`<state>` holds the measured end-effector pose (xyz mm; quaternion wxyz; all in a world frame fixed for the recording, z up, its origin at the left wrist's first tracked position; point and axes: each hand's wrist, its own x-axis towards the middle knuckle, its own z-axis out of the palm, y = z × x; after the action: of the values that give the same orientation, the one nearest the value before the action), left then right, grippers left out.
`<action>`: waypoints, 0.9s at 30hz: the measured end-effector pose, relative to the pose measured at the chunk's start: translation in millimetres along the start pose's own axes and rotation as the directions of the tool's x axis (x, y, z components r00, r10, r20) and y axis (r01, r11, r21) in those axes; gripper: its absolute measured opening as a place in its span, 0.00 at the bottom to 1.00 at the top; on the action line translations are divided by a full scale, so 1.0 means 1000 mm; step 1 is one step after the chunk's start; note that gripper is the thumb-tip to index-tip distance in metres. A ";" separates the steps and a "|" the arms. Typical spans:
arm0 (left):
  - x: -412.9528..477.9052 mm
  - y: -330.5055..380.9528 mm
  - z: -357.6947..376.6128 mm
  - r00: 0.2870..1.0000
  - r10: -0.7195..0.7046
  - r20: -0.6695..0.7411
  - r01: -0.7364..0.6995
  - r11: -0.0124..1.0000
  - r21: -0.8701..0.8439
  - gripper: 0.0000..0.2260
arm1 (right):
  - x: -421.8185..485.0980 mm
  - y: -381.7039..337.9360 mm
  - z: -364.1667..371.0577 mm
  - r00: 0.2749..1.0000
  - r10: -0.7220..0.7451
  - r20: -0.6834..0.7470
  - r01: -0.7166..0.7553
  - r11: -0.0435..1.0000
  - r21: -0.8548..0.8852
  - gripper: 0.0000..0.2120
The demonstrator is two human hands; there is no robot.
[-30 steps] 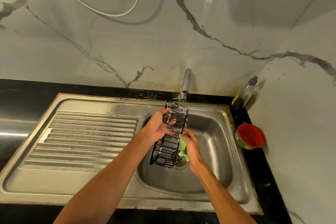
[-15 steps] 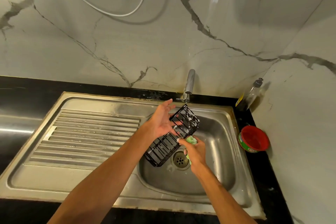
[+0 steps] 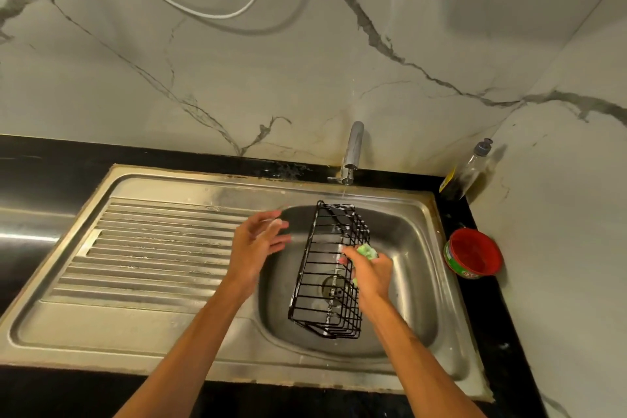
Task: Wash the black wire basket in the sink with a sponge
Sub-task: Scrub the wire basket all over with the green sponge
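We are taking our left hand (image 3: pixel 254 248) off the black rectangular wire basket (image 3: pixel 325 268). Half a second ago its palm and fingers were steadying the basket at a slant. Now it is hovering below and to the left of the chrome tap (image 3: pixel 353 149), a little apart from the wires, with its fingers spread and relaxed and nothing in them.

The basket is now lying lengthwise in the bowl of the stainless steel sink (image 3: pixel 203 349). Its foamy far end is sitting directly under the tap's spout, where a thin stream is running down, and its near end is pointing back towards us. We cannot tell whether that near end is resting on the bowl floor.

Our right hand (image 3: pixel 369 268) is curling round the soft green sponge (image 3: pixel 368 250) and pressing it against the basket's right wall, below the tap. Its fingertips are reaching through the wires, so this hand alone seems to be bearing the basket.

We are judging this as a turn to a fresh face, with scrubbing still under way and rinsing to follow. The left hand probably needs to take hold again before firm strokes.

To the right of the tap, a round red plastic tub (image 3: pixel 473 253) and a clear plastic bottle (image 3: pixel 464 173) are standing by the wall.
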<state>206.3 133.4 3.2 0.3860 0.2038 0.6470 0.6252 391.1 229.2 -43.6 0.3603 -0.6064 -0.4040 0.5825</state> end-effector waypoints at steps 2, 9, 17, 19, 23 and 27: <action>-0.012 -0.014 -0.007 0.992 -0.060 -0.112 0.064 0.997 0.031 0.08 | 0.003 -0.002 -0.005 0.999 0.037 -0.038 -0.034 0.997 0.063 0.07; -0.064 -0.048 0.030 0.831 -0.556 -0.007 0.554 0.828 -0.086 0.41 | 0.007 -0.012 -0.007 0.970 0.229 -0.081 -0.192 0.926 0.324 0.08; -0.041 -0.045 0.054 0.825 -0.564 0.028 0.538 0.769 -0.346 0.37 | 0.004 -0.016 -0.005 0.966 0.249 -0.071 -0.210 0.913 0.349 0.09; -0.036 -0.045 0.056 0.846 -0.533 -0.008 0.497 0.793 -0.351 0.31 | 0.006 -0.016 -0.006 0.963 0.263 -0.055 -0.228 0.909 0.350 0.10; -0.026 -0.044 0.053 0.879 -0.473 -0.058 0.430 0.840 -0.332 0.27 | 0.006 -0.025 -0.013 0.962 0.273 0.016 -0.264 0.914 0.307 0.15; -0.016 -0.041 0.049 0.922 -0.371 -0.114 0.339 0.913 -0.228 0.28 | 0.010 -0.034 -0.037 0.988 0.150 -0.029 -0.150 0.989 -0.011 0.15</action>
<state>261.9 147.7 -29.0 0.4609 -0.0071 0.6337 0.6212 425.6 254.1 -14.7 0.3170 -0.6457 -0.3559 0.5966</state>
